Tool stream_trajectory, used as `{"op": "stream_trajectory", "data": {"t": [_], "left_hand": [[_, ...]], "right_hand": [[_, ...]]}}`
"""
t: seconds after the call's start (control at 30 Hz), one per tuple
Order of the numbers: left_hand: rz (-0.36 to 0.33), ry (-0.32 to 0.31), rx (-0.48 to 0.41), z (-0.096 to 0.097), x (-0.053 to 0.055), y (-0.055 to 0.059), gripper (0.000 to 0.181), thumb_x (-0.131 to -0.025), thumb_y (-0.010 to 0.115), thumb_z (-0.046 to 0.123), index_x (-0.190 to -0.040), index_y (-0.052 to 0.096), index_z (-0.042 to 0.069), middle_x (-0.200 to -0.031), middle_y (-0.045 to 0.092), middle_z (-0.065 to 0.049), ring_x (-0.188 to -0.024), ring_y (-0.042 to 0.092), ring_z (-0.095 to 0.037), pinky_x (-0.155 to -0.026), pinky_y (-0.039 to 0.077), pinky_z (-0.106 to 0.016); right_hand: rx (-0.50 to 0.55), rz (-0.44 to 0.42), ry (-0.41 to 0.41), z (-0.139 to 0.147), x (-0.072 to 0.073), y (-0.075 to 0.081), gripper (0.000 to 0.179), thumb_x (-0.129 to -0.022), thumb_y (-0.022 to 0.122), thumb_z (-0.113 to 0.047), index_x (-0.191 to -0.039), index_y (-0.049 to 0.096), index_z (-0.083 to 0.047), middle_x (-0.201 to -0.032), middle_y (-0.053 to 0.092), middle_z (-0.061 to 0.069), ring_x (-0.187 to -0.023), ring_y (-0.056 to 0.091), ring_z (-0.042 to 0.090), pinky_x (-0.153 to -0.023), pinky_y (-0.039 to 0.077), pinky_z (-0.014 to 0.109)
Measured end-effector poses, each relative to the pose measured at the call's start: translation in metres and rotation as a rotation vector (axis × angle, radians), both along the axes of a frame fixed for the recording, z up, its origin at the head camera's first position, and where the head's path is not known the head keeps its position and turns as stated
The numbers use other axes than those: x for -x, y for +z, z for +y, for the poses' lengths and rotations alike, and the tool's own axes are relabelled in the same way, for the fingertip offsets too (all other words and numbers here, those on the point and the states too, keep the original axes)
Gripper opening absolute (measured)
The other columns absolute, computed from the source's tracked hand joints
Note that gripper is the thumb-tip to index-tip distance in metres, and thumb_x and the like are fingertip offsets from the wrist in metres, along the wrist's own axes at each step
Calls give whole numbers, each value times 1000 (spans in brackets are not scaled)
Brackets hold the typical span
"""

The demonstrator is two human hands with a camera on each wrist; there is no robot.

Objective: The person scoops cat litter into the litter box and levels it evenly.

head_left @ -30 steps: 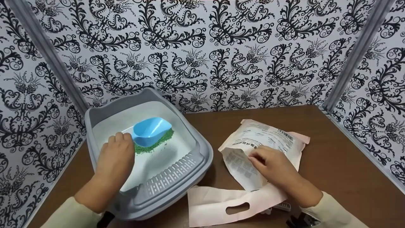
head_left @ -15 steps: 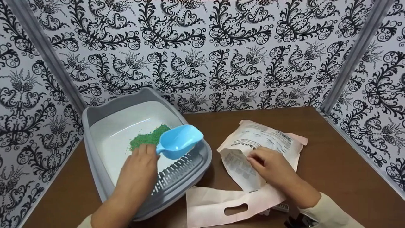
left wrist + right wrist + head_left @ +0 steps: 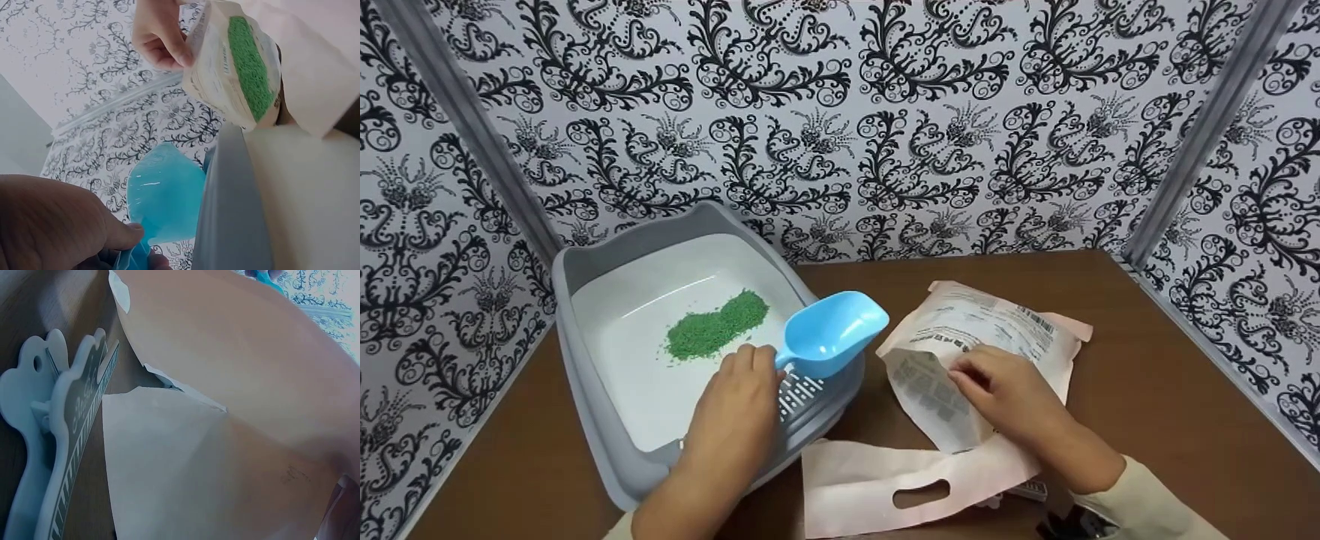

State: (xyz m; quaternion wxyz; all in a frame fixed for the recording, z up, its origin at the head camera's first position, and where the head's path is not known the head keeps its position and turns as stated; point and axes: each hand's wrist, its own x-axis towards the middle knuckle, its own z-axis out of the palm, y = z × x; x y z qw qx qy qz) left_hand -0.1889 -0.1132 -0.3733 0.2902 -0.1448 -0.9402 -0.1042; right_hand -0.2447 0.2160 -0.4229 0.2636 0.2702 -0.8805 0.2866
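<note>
- While the left hand (image 3: 739, 409) grasps the blue scoop (image 3: 836, 330) by its handle, the head view shows the bowl reaching out between both hands, above the tray's edge, with no pellets visible in it.
- Head view, beyond the left hand: green pellets (image 3: 716, 328) lie in two joined mounds on the floor of the grey-walled litter tray (image 3: 637, 246). Part of the transfer looks done, perhaps two scoopfuls; most of the floor is bare.
- Head view, at the right hand (image 3: 1014, 390): its fingers are curled on the edge of the paper bag (image 3: 1012, 319), whose open mouth faces the left hand. Nearer the person than that hand, the handled strip (image 3: 859, 491) lies on the table.
- Left wrist view: the left thumb and fingers close round the scoop handle; beside the right hand, the bag shows plenty of green, so much seems left to move.
- Right wrist view: next to the strip, near the right wrist, lies a white clip (image 3: 67, 427), not fastened to the bag. The right fingers cannot be seen here.
</note>
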Motion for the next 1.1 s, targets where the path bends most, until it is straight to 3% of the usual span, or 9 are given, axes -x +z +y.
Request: {"op": "stream_trajectory", "data": {"t": [0.17,0.6,1.1], "left_hand": [[30,-25,-10,10,-1,-6,20,-94,71,11,-104,58,-1,-86,55,-9,-78,56,-24,-71,55,-40],[28,-69,-38,24,-9,-15,22,-96,71,13,-110,59,0,-89,56,-8,-81,59,-23,-70,57,-38],[-17,-80,54,39,-27,-24,19,-97,68,18,-105,59,3,-89,57,-5,-78,57,-20,-66,56,-35]], "right_hand": [[6,-1,-1,-1,-1,-1,19,-84,81,1,-85,74,-17,-84,67,-15,-74,56,-4,-65,50,22],[-1,0,-9,0,-1,3,16,-86,80,0,-87,74,-15,-85,68,-13,-76,57,-2,-67,52,23],[-20,57,-1,1,0,2,17,-84,82,-1,-90,76,-15,-89,72,-10,-81,64,0,-71,55,25]]}}
